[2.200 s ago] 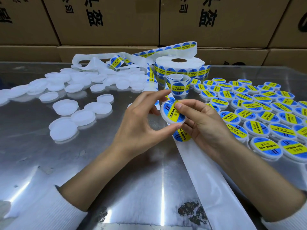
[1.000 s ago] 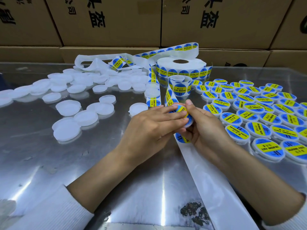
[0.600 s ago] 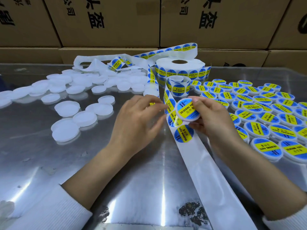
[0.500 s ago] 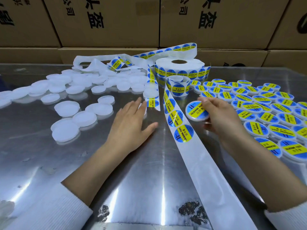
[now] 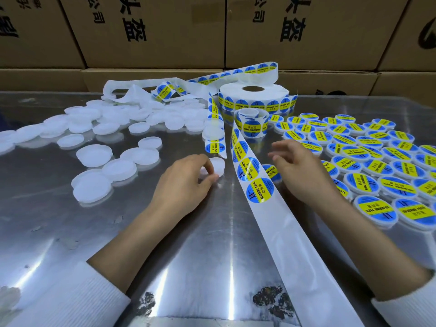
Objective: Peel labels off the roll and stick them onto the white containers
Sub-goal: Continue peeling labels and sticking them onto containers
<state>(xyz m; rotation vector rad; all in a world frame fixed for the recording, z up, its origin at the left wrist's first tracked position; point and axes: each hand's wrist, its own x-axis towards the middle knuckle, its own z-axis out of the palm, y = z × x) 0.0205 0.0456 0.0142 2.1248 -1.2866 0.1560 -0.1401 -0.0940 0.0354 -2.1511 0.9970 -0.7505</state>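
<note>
From the head camera, you are looking down at a shiny metal desk (image 5: 70, 232) with cardboard boxes (image 5: 153, 31) stacked along its far edge.

Your left hand (image 5: 186, 182) sits left of centre, its thumb and fingers curled round a plain white container (image 5: 218, 166) that rests on or just above the desk; which of the two is not clear.

Your right hand (image 5: 299, 168) hovers right of centre, fingers loosely spread and holding nothing. It is above the near edge of the labelled containers (image 5: 368, 166), which fill the right side of the desk with blue and yellow "Soldering Paste" faces.

Between your hands runs the backing strip (image 5: 271, 223), its long axis slanting from the label roll (image 5: 253, 96) at the far centre toward you and to your right. The nearest unpeeled label (image 5: 259, 190) lies on this strip, just left of your right hand and nearer to you than its fingertips. Your right hand is probably the nearer one to peel it, while the left brings the bare container across.

A heap of unlabelled white containers (image 5: 106, 128) covers the far left, well apart from both hands.
</note>
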